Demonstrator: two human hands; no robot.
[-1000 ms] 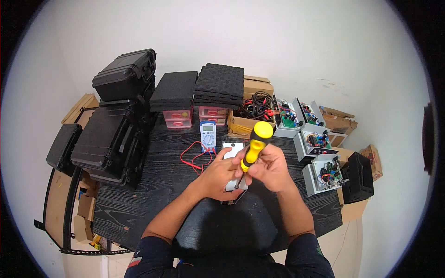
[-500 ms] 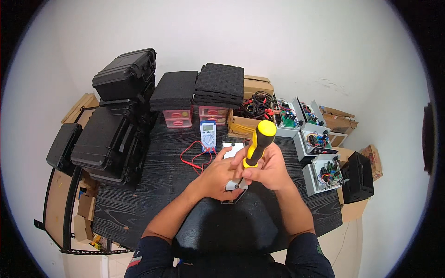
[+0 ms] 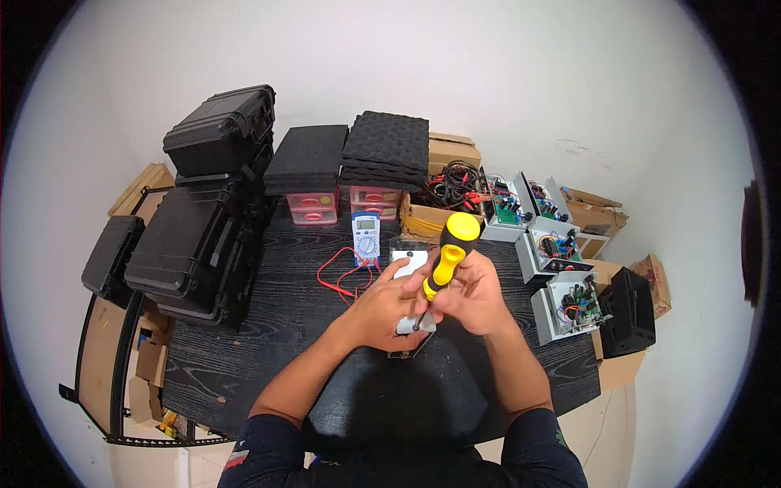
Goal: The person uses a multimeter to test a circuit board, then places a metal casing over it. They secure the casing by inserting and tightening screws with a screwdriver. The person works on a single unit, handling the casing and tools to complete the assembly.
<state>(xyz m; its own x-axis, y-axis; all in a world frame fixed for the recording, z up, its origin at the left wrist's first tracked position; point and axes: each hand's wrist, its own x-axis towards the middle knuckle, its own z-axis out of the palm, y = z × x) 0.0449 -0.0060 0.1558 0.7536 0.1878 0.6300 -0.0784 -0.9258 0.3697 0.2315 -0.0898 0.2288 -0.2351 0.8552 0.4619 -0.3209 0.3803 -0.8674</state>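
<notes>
In the middle of the table my right hand (image 3: 474,299) is closed around a yellow and black screwdriver (image 3: 447,264). Its handle points up and its thin shaft runs down to the near end of a white rectangular plate (image 3: 412,263). Whether the tip sits in a screw is too small to tell. My left hand (image 3: 381,314) lies across the plate from the left and grips it, hiding its middle. Clear plastic shows around the plate's ends. A blue and white multimeter (image 3: 366,239) stands just beyond my left hand, its red leads (image 3: 332,285) looping on the tabletop.
Black hard cases (image 3: 183,244) are stacked at the left. Foam sheets (image 3: 385,150) rest on pink drawer boxes (image 3: 313,208) at the back. A cardboard box (image 3: 427,218) holds cables. Several open grey enclosures with circuit boards (image 3: 569,307) line the right, beside a black box (image 3: 630,311).
The screwdriver's handle has turned and shifted slightly, and the fingers of my right hand have moved around it. My left hand holds the plate as before.
</notes>
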